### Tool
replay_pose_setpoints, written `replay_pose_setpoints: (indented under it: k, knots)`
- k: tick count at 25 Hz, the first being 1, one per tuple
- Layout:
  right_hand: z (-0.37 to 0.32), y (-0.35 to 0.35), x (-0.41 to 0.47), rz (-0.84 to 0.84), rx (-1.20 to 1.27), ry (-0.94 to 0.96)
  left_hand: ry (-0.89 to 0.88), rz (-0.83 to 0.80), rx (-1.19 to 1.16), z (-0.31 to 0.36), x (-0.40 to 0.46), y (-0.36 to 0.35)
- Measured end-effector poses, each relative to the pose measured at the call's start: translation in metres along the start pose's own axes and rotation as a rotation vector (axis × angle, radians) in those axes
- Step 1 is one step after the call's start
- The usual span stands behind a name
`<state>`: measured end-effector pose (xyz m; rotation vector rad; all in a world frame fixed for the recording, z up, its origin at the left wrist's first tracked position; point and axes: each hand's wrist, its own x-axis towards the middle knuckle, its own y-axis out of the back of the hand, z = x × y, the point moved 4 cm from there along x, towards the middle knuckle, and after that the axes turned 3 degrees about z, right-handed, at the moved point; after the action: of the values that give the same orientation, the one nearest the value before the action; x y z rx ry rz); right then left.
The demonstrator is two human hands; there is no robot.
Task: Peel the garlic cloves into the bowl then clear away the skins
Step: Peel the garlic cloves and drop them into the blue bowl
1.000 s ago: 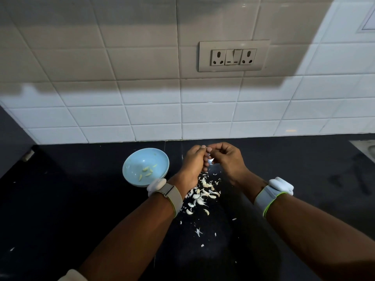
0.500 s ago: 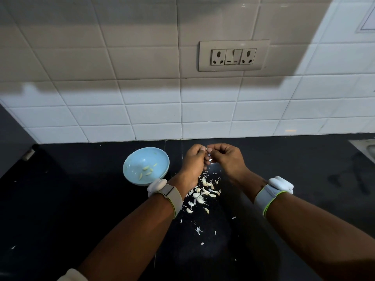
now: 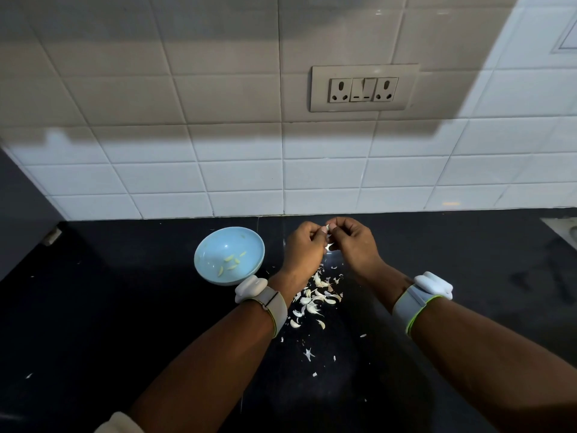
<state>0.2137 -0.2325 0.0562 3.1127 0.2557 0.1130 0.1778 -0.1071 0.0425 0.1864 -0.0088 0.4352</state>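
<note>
Head view shows your left hand (image 3: 304, 246) and right hand (image 3: 354, 242) meeting above the black counter (image 3: 125, 307), both pinching one garlic clove (image 3: 327, 228) between their fingertips. Your blue bowl (image 3: 229, 254) sits just left of the left hand and holds a few peeled cloves (image 3: 231, 262). Loose skins (image 3: 315, 298) lie scattered on the counter between your wrists.

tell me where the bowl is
In the head view the bowl sits on the counter just left of the left hand, near the tiled wall.
</note>
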Motion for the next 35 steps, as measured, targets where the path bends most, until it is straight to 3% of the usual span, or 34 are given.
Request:
replay_pose_setpoints:
  k: [8,16,19,23,28,31,35]
  knots:
    - [0.004,0.0,0.0,0.014,0.108,-0.087,-0.055,0.022,-0.036,0.003,-0.002,0.004]
    - [0.01,0.001,0.001,0.009,0.221,-0.297,0.04,0.016,-0.261,-0.006,-0.002,0.008]
    - [0.014,0.006,0.0,0.094,0.19,-0.269,0.048,0.021,-0.284,-0.008,0.0,0.012]
    - [0.016,0.012,0.002,0.152,-0.133,-0.179,0.075,0.021,-0.287,-0.012,0.002,0.013]
    - [0.02,0.006,0.004,0.07,-0.231,-0.14,0.117,0.034,-0.294,-0.016,0.005,0.009]
    - [0.015,0.009,0.005,0.074,-0.292,-0.034,0.125,0.029,-0.281,-0.018,0.006,0.01]
    - [0.01,0.0,0.006,-0.054,-0.354,0.088,0.143,-0.018,-0.271,-0.017,0.005,0.007]
